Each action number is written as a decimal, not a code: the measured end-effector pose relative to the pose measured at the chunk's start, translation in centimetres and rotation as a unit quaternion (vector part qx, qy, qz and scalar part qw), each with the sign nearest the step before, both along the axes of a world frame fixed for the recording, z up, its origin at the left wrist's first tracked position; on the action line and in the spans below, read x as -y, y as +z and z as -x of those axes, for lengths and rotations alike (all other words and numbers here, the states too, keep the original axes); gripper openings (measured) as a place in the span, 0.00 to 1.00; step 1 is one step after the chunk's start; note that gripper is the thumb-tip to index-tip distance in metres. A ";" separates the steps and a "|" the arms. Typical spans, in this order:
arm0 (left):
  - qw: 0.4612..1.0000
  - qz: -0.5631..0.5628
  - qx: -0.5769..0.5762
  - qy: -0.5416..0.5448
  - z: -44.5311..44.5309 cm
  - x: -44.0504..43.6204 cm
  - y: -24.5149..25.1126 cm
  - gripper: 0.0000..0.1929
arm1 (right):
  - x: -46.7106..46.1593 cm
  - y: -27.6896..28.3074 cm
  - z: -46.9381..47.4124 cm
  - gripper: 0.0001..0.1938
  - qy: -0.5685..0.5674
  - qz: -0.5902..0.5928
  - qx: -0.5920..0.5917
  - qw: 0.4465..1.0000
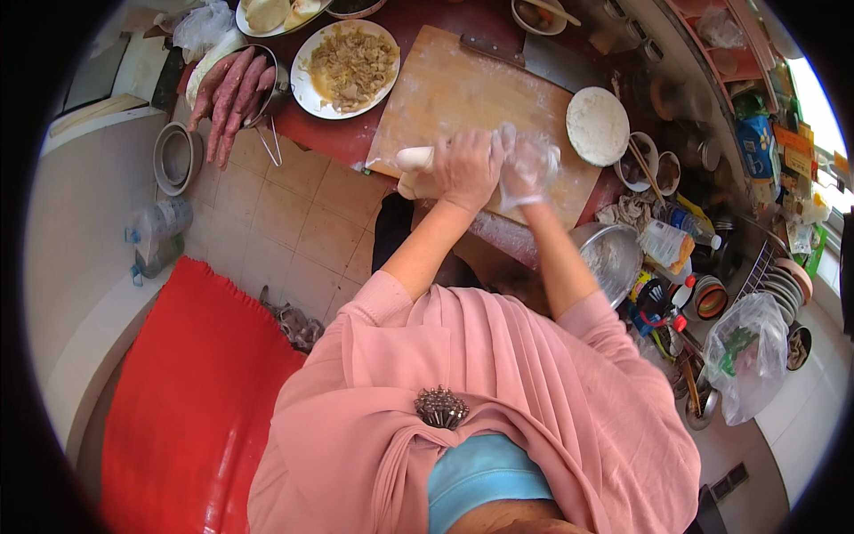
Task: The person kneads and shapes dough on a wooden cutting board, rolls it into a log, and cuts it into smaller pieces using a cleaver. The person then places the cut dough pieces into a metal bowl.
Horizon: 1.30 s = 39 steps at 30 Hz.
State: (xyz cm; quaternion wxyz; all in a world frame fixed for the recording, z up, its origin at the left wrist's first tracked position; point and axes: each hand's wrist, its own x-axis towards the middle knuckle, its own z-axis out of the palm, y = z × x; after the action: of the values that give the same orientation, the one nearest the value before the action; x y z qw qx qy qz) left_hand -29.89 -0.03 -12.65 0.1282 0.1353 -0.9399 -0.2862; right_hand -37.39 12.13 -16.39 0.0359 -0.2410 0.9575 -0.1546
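Pale dough (415, 159) lies across the near part of a floured wooden board (460, 87), its folded end showing left of my hands. My bare left hand (466, 163) presses down on the dough with curled fingers. Close beside it, my right hand (527, 167) wears a clear plastic glove and bears on the dough's right part; it is blurred, and its fingers are hard to make out. A cleaver (554, 61) with a dark handle lies along the board's far edge. At the board's right corner rests a white bowl of flour (598, 127).
A plate of cooked vegetables (350, 67) stands left of the board, with purple sweet potatoes (233, 100) in a pot further left. Right are a metal basin (608, 260), small bowls with chopsticks (646, 170), bottles and a plastic bag (746, 354).
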 end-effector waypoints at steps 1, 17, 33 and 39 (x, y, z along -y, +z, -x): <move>0.998 0.065 -0.023 -0.014 0.0 -0.8 -0.5 0.11 | -0.1 -0.4 -1.5 0.17 0.000 0.018 -0.078 0.997; 0.993 0.063 0.097 0.012 9.3 3.2 -5.9 0.18 | 3.9 -4.6 6.8 0.13 -0.030 -0.113 -0.025 0.993; 0.999 0.046 0.011 -0.019 3.9 2.0 -5.0 0.12 | 2.7 -1.8 0.9 0.09 0.023 -0.083 -0.080 0.993; 0.996 0.038 0.075 0.022 9.0 2.2 -7.6 0.17 | 3.9 -4.9 5.9 0.09 -0.012 -0.134 -0.050 0.990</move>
State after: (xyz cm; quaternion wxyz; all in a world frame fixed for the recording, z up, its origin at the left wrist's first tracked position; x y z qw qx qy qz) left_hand -38.92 -2.28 -20.29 0.0690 0.1724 -0.9537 -0.2365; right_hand -43.30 8.22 -21.33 0.0182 -0.2299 0.9730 -0.0128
